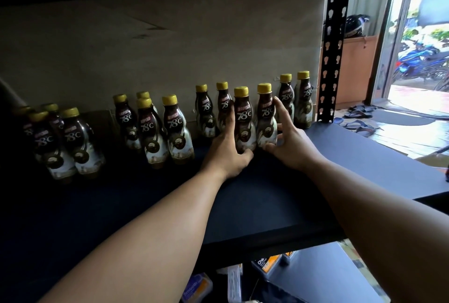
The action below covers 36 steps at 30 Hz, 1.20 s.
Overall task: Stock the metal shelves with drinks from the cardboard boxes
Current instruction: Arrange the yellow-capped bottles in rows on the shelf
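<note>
Fingers [283,113] of right hand [290,143] wrap the right bottle [266,118]; left hand [228,157] grips the left bottle [244,123], both upright on the metal shelf [352,147]. Probably full and weighty, stiff, slick-sleeved: hold the narrow waist

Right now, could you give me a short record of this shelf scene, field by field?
place: dark metal shelf with a slotted black upright
stock: brown yellow-capped coffee bottles standing in clusters along the back
left hand: grips one front bottle
right hand: grips the neighbouring bottle
outside: open doorway, parked blue motorbike
</note>
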{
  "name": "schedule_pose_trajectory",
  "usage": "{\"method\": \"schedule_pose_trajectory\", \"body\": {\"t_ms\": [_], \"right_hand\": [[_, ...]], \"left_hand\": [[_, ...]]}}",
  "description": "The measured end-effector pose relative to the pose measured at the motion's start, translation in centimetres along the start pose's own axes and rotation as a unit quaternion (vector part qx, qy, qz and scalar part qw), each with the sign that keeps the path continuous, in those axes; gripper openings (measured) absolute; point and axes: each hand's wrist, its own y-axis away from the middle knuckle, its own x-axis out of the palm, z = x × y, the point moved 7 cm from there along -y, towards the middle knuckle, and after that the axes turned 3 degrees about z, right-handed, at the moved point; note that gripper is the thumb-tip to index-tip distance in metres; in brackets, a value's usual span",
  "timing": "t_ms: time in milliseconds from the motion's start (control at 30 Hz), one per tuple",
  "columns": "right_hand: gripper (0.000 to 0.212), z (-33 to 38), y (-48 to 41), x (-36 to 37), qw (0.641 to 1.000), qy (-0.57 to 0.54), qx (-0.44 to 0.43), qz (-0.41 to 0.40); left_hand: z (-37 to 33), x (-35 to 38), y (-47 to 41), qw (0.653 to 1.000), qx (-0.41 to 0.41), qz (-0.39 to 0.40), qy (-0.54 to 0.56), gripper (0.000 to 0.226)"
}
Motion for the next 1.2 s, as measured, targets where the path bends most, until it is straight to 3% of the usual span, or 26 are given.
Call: {"method": "schedule_pose_trajectory", "body": {"t_ms": [1200], "right_hand": [[0.12, -0.9, -0.6, 0.2, 1.0, -0.011, -0.002, -0.011]], "left_hand": [[0.4, 0.2, -0.2, 0.999, -0.019, 0.003, -0.026, 0.108]]}}
